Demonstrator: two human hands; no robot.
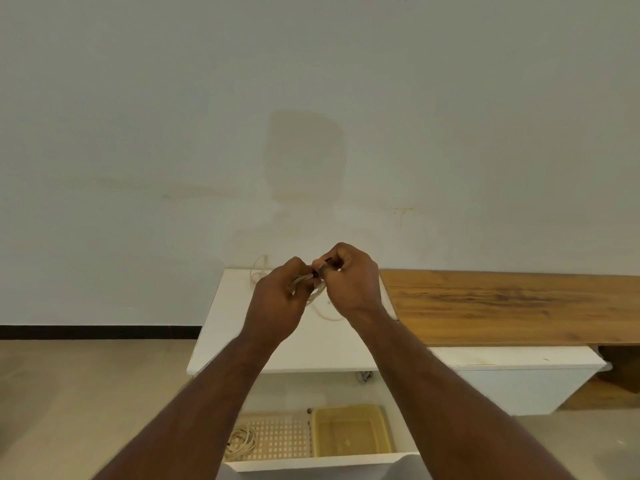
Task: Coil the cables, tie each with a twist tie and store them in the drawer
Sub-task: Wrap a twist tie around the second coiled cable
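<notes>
Both hands are raised together above the white cabinet top [221,327]. My left hand [280,299] grips a coiled cream cable [317,293], most of it hidden inside the fist. My right hand [349,282] pinches a small dark twist tie [320,268] at the top of the coil. A loose end of the cable hangs below the hands and touches the cabinet top. Another cream cable [258,270] lies loose at the back of the cabinet top by the wall. In the open drawer [311,464] below, a coiled cream cable [242,441] rests in a perforated tray.
A yellow plastic bin [349,431] sits in the drawer right of the perforated white tray [280,438]. A long wooden shelf [502,303] runs to the right, with a second white unit [512,379] under it. A plain wall stands behind; the floor is pale.
</notes>
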